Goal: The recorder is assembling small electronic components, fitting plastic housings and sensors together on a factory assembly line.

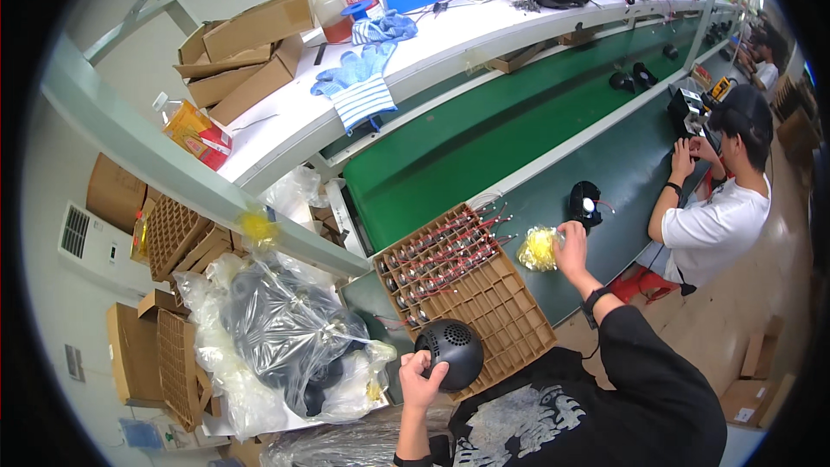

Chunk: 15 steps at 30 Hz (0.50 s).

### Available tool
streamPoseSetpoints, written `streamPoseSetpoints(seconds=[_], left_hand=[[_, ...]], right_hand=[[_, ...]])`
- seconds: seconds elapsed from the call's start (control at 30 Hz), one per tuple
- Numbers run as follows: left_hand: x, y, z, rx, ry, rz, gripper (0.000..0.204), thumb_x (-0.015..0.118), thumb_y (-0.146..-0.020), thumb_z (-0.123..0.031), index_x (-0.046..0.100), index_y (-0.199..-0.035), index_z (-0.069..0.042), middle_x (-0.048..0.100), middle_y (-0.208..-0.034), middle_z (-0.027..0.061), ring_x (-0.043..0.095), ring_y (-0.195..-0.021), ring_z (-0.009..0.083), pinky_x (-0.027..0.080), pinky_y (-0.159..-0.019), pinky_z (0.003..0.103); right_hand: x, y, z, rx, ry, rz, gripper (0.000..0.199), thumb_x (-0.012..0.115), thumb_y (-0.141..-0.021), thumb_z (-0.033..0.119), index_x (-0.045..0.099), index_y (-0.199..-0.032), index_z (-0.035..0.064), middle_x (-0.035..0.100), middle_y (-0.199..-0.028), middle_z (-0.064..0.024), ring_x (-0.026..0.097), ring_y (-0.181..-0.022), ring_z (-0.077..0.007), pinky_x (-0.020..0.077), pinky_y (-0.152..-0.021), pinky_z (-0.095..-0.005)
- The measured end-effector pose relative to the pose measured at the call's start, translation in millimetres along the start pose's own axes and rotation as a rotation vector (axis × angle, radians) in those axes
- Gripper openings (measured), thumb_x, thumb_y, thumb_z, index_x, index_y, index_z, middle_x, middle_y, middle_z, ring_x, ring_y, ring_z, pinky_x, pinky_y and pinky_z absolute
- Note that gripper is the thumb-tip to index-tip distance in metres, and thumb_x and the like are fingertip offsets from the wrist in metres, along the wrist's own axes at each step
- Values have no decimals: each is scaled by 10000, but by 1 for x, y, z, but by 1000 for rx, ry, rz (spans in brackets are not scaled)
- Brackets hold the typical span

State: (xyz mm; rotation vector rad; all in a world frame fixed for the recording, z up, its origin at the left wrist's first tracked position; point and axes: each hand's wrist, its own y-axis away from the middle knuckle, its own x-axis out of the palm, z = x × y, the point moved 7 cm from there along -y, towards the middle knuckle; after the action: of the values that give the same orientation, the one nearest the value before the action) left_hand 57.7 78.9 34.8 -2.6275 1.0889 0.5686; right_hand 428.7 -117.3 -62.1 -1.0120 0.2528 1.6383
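My left hand [421, 378] grips a black round perforated shell [456, 349] and holds it over the near corner of a brown cardboard divider tray [493, 298]. Several small parts with red wires [441, 251] fill the tray's far cells. Off to the right, my right hand [571, 245] reaches into a small clear bag of yellow parts [537, 248] lying on the green work surface [622, 173]. Just beyond that hand lies a black part with a white centre [586, 204].
A large clear bag of black shells [285, 329] sits at my left, with stacked cardboard dividers [177, 233] behind it. A green conveyor belt [484, 130] runs past. Blue gloves [359, 69], boxes and bottles lie on the white shelf. A co-worker in a white shirt [713, 225] works at right.
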Motion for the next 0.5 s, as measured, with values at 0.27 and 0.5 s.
streamPoseSetpoints(seconds=[0.27,0.5], left_hand=[[48,2,-8,-451,608,351,309,539,-939,-282,588,-841,7,564,-718,-19,473,-721,34,388,-623,212],[43,-8,-8,-200,1250,264,534,323,-979,-489,546,-978,-4,438,-601,-22,436,-612,113,424,-798,293]], right_hand=[[-56,87,241,-925,-708,1197,1006,832,-603,270,274,-1411,57,365,-1396,-176,398,-1269,-326,330,-1058,-412],[-19,65,209,-208,-1217,1246,732,688,-772,122,305,-1391,45,434,-1323,-104,426,-1251,-249,318,-1079,-382]])
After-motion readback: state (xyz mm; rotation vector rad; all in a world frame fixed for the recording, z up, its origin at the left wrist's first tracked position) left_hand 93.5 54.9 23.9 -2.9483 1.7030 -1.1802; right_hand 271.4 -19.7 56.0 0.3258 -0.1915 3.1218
